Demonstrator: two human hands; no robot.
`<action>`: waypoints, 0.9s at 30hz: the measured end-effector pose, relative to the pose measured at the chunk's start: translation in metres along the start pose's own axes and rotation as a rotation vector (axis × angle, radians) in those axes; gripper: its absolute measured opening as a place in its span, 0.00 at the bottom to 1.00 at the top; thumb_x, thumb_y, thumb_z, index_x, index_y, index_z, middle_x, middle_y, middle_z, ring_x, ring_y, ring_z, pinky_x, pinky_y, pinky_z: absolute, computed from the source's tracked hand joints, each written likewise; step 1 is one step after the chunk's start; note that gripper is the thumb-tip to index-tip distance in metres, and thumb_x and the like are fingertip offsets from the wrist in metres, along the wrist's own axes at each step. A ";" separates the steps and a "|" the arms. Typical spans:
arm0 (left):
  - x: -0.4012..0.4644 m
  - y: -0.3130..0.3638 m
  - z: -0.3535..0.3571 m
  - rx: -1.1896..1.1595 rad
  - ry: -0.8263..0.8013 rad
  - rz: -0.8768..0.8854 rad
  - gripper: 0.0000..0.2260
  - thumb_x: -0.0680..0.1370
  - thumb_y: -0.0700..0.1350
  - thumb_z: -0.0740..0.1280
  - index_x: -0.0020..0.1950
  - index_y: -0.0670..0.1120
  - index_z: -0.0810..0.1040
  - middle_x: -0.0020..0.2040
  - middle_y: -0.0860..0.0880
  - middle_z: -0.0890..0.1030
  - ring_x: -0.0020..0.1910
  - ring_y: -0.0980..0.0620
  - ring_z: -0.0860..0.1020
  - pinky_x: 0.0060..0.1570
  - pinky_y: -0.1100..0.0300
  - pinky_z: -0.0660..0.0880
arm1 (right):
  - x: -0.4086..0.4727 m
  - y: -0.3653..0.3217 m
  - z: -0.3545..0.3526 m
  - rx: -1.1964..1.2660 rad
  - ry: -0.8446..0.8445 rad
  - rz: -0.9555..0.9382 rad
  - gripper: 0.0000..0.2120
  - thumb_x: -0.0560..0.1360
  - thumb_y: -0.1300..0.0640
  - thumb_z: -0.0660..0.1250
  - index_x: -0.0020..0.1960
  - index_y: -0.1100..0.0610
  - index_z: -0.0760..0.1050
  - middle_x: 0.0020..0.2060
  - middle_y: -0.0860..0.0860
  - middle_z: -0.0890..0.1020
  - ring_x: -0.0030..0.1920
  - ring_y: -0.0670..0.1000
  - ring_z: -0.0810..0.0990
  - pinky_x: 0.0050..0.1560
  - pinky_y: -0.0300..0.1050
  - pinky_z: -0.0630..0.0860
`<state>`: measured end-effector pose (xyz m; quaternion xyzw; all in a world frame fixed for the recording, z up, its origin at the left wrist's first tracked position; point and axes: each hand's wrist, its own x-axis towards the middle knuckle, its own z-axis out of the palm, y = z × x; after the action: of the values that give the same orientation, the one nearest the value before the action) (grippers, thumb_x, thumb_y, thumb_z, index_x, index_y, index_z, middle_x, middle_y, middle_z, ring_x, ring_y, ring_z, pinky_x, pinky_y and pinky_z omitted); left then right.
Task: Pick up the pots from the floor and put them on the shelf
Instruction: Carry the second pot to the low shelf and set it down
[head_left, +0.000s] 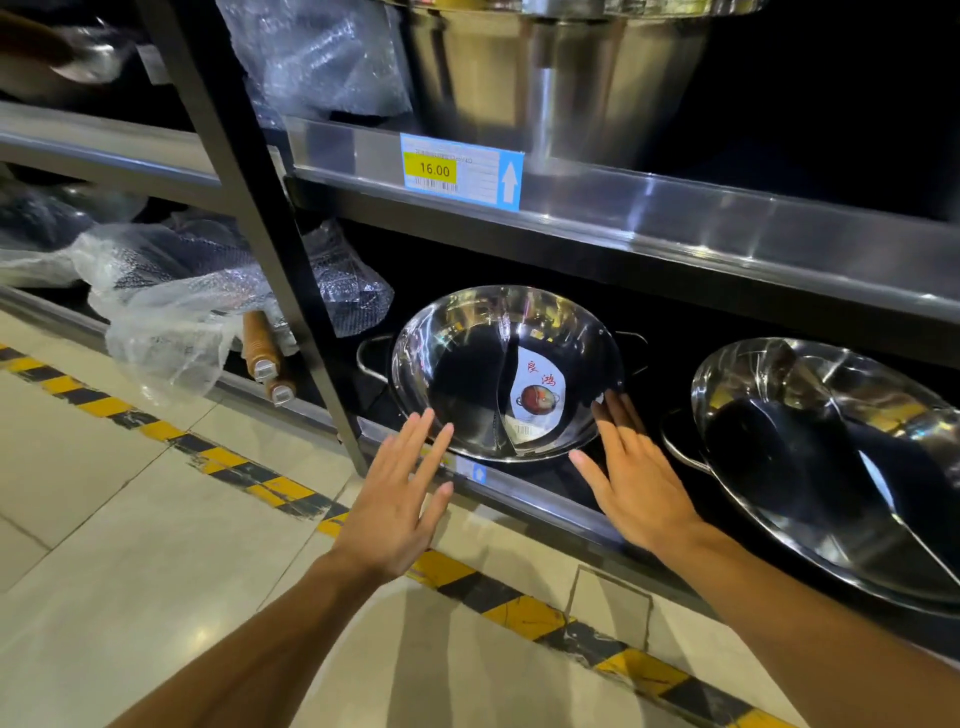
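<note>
A shiny steel divided pot (467, 364) with two loop handles and a paper label inside rests tilted on the bottom shelf (524, 496). My left hand (400, 493) hovers flat just in front of its left rim, fingers spread, holding nothing. At the pot's lower right rim my right hand (631, 473) is flat too, its fingertips at or touching the edge. A second, larger divided steel pot (821, 457) lies tilted on the same shelf to the right.
A black upright post (270, 244) stands left of the pot. Bubble-wrapped pans with wooden handles (267, 358) fill the left bay. The upper shelf (675, 208) carries a price tag (460, 169) and a big steel pot (550, 78). Yellow-black tape (260, 483) crosses the tiled floor.
</note>
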<state>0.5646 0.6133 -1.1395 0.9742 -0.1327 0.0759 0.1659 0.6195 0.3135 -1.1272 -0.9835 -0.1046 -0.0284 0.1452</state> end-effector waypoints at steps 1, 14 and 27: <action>0.006 -0.004 0.000 0.077 -0.021 -0.020 0.28 0.84 0.57 0.47 0.81 0.53 0.43 0.82 0.50 0.41 0.80 0.52 0.37 0.79 0.50 0.42 | 0.002 0.001 -0.001 -0.025 -0.013 -0.025 0.34 0.80 0.34 0.47 0.80 0.51 0.52 0.75 0.52 0.67 0.72 0.55 0.68 0.72 0.50 0.65; 0.031 0.007 0.001 0.176 -0.105 -0.099 0.27 0.84 0.58 0.46 0.80 0.57 0.38 0.81 0.49 0.36 0.78 0.48 0.32 0.78 0.47 0.40 | -0.005 -0.010 0.001 -0.050 -0.130 -0.096 0.36 0.78 0.30 0.44 0.79 0.41 0.33 0.81 0.45 0.44 0.79 0.49 0.38 0.74 0.47 0.40; 0.057 0.040 -0.012 0.197 -0.134 -0.136 0.34 0.82 0.58 0.53 0.80 0.52 0.36 0.81 0.48 0.36 0.78 0.42 0.33 0.77 0.44 0.37 | -0.014 0.001 -0.040 0.211 -0.180 -0.173 0.35 0.80 0.38 0.58 0.80 0.39 0.41 0.81 0.42 0.47 0.80 0.45 0.47 0.78 0.49 0.50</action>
<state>0.6060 0.5682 -1.1054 0.9954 -0.0693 0.0118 0.0648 0.6052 0.2977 -1.0907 -0.9487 -0.2037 0.0584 0.2346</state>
